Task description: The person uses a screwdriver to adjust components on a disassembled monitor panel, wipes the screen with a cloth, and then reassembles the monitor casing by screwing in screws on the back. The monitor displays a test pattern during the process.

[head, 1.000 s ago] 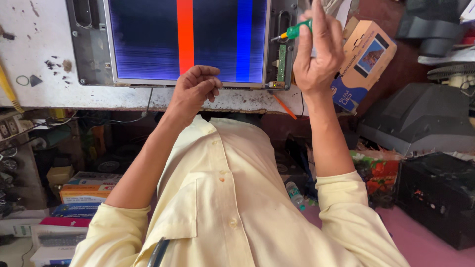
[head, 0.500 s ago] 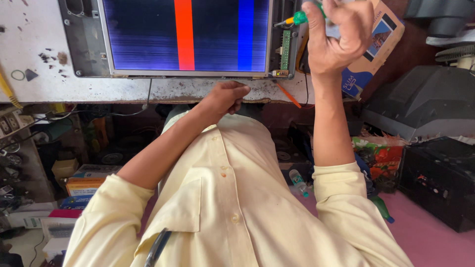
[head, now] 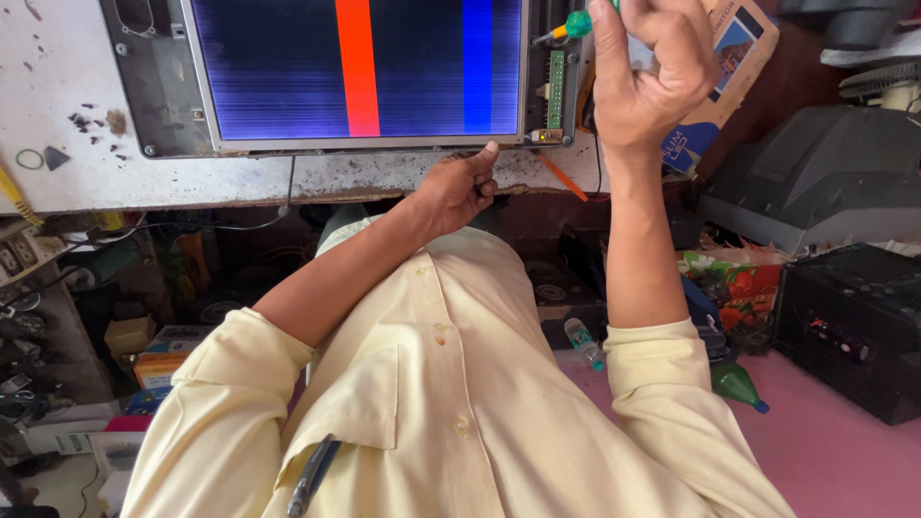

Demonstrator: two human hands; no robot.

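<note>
**Screwdriver Being Held Up by the Screen**

While a small green-handled screwdriver (head: 576, 24) is being gripped tightly in the right hand (head: 648, 82) at the upper right of the frame, its tip is being pointed at the green circuit strip (head: 555, 91) on the right edge of the open screen (head: 360, 72). The left hand (head: 459, 192) is being curled loosely just below the screen's bottom edge, near the front of the dirty white bench (head: 86, 163); nothing is being held in it as far as can be seen.

For this kind of work to go well, the tool is best being kept steady and straight, and the screen is best being steadied from below, so nothing is being scratched.

At the upper right, a cardboard box (head: 729, 67) is being leaned behind the right hand; what is inside cannot be told. At the lower left, small boxes (head: 168, 350) are being stacked under the bench, all shut. A small bottle (head: 583, 342) is lying near the right sleeve.
</note>
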